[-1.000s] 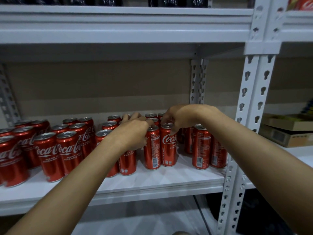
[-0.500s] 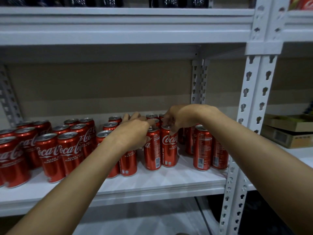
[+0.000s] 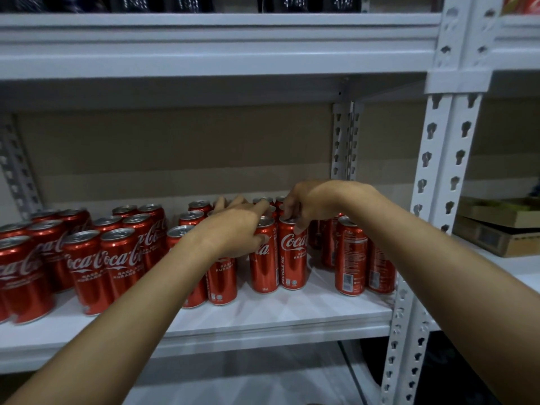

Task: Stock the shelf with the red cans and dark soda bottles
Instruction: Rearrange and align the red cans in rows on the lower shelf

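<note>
Left hand [image 3: 233, 232] grips a red can [image 3: 264, 255]; right hand [image 3: 309, 206], at its 3 o'clock, pinches the touching can's [image 3: 293, 252] rim on the shelf [image 3: 292, 314].

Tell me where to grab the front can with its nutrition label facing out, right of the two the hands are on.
Take that can by its upper body, from the front and slightly left. It stands upright at the shelf's front, with bare shelf on its left, while another can crowds its right side and more stand behind.
</note>
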